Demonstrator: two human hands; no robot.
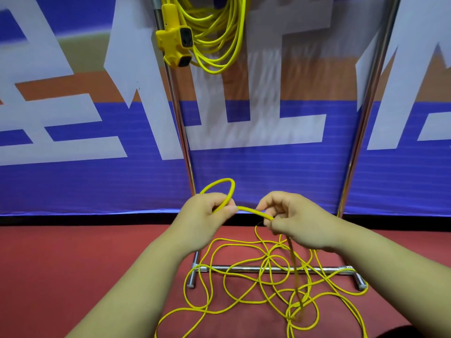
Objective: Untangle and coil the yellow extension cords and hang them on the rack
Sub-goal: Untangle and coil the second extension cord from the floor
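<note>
A yellow extension cord (244, 284) lies in a loose tangle on the red floor, over the foot of the chrome rack (268, 269). My left hand (207, 215) grips a small loop of this cord that stands up above its fingers. A short span of cord runs across to my right hand (297, 223), which pinches it between thumb and fingers. From my right hand the cord drops down into the tangle. A second yellow cord (219, 37) hangs coiled at the top of the rack, its yellow socket block (174, 42) against the left post.
The rack's two chrome posts (181, 132) rise against a blue, white and orange banner (73, 106). Its base bar and two feet rest on the red floor (73, 252) among the cord loops.
</note>
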